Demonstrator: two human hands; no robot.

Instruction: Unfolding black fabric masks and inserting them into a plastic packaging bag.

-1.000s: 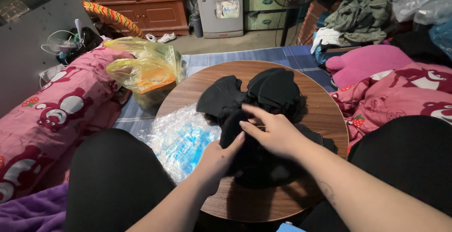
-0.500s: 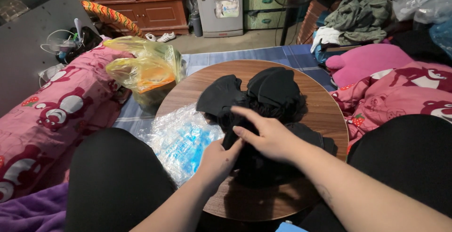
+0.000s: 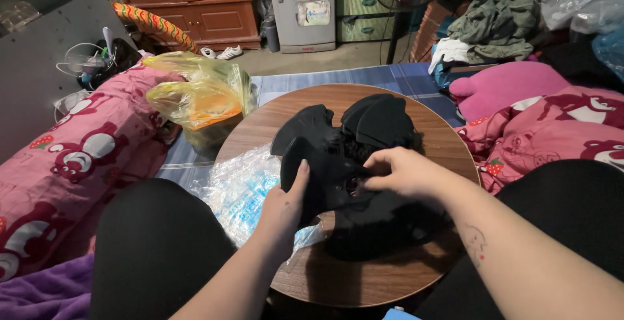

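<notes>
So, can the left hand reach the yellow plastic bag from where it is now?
Probably yes. The left hand rests on the black piece, and the yellow plastic bag sits beyond the table edge on that same side, with only bubble wrap lying low between.

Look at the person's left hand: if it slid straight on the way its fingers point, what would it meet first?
The left hand already touches the black fan-shaped piece; going on, it would probably press further into that, though depth is unclear.

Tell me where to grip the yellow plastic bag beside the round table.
Grip the yellow plastic bag by its bunched, twisted top, coming from above: the neck narrows there, while the body below is bulging and slack.
</notes>
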